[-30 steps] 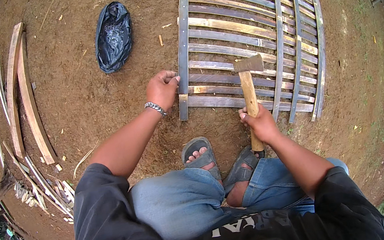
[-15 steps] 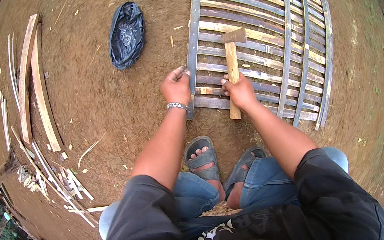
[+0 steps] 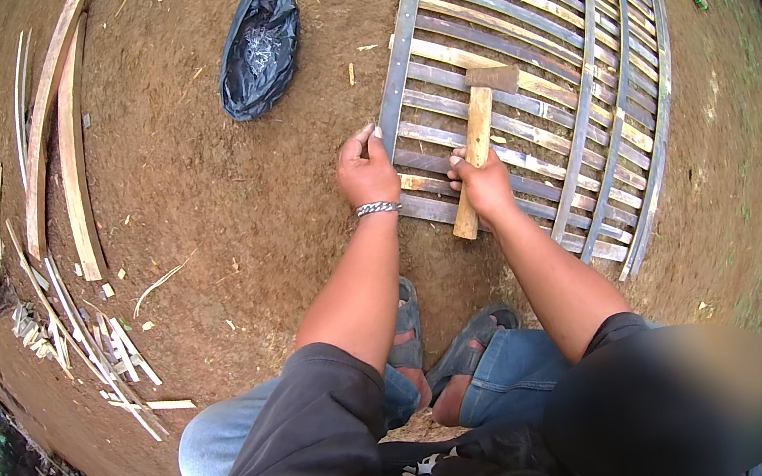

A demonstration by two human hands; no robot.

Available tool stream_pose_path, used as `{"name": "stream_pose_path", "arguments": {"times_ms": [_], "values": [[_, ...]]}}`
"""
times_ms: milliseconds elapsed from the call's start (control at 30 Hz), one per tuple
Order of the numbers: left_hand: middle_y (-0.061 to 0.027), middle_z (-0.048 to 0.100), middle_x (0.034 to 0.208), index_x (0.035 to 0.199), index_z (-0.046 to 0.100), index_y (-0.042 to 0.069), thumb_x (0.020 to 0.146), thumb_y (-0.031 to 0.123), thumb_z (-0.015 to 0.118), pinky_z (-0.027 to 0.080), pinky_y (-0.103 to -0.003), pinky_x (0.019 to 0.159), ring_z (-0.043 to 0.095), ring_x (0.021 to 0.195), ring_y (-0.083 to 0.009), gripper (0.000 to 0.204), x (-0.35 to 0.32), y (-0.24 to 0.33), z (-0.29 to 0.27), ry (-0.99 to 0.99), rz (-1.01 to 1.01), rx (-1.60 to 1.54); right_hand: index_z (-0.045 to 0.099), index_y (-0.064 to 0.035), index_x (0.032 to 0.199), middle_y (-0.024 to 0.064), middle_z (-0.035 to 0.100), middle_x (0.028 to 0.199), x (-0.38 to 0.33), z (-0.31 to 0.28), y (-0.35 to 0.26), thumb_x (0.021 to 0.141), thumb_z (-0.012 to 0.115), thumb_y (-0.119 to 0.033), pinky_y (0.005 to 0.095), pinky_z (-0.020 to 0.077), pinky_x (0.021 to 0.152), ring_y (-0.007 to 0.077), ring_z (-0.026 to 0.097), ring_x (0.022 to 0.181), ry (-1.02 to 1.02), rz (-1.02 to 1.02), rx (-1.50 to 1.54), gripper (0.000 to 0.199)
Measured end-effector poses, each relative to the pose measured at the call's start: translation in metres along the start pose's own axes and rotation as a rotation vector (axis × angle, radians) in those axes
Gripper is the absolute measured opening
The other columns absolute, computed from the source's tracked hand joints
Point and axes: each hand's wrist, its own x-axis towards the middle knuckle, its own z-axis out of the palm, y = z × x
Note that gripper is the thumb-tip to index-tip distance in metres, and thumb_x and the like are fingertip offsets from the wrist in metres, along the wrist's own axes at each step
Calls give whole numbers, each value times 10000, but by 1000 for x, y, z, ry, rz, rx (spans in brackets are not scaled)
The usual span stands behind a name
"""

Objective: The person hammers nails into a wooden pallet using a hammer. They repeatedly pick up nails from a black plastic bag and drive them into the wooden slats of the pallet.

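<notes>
My right hand (image 3: 485, 185) is wrapped round the wooden handle of a hammer (image 3: 492, 80). The hammer is over the slats of a wooden slatted panel (image 3: 532, 84), its head pointing away from me. At the near end of the panel's left rail (image 3: 405, 20) is my left hand (image 3: 366, 168), thumb and fingers drawn together in a pinch. Whatever is between those fingertips, if anything, is too small to make out. A chain bracelet circles my left wrist. Beyond that hand, an open black plastic bag (image 3: 237, 89) on the ground has small, thin, shiny pieces inside.
Long wooden boards (image 3: 76, 178) lie on the dirt at the left, with thin strips and offcuts (image 3: 133, 352) nearer to me. My sandalled feet are below the panel's near end. A blurred patch (image 3: 676, 405) hides my right sleeve and knee.
The view has shifted slightly, so the panel appears farther right. My left hand now covers the near end of the left rail, its thumb more upright. The hammer leans a little more to the right.
</notes>
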Motion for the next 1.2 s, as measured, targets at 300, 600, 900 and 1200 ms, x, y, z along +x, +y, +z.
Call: {"name": "stream_pose_path", "arguments": {"times_ms": [300, 600, 900, 1200], "values": [[-156, 742, 968, 986, 730, 9, 893, 79, 716, 546, -374, 854, 718, 906, -289, 117, 4, 2, 18, 4, 282, 238, 560, 23, 1159, 81, 674, 961, 4, -3, 7, 944, 684, -51, 277, 550, 664, 137, 675, 771, -18, -49, 42, 259], [-129, 712, 979, 937, 693, 48, 849, 30, 668, 504, -453, 876, 662, 945, -338, 94, 7, -9, 14, -65, 425, 228, 550, 52, 1201, 102, 667, 1050, 5, -7, 7, 950, 682, -50, 282, 574, 709, 147, 684, 796, -49, 11, 55, 301], [-137, 710, 971, 958, 666, 31, 872, 21, 650, 506, -451, 872, 656, 935, -348, 88, 5, -6, 15, -33, 416, 182, 538, 58, 1223, 128, 678, 1179, 6, -10, 5, 956, 674, -54, 292, 581, 738, 153, 693, 814, -49, 44, 17, 320], [-136, 705, 994, 998, 690, 32, 859, 38, 686, 512, -451, 850, 643, 933, -351, 139, 8, -4, 17, -43, 500, 314, 543, 60, 1208, 126, 690, 1149, 3, -7, -1, 952, 679, -52, 288, 587, 728, 152, 694, 792, -30, 39, 2, 310]]}}
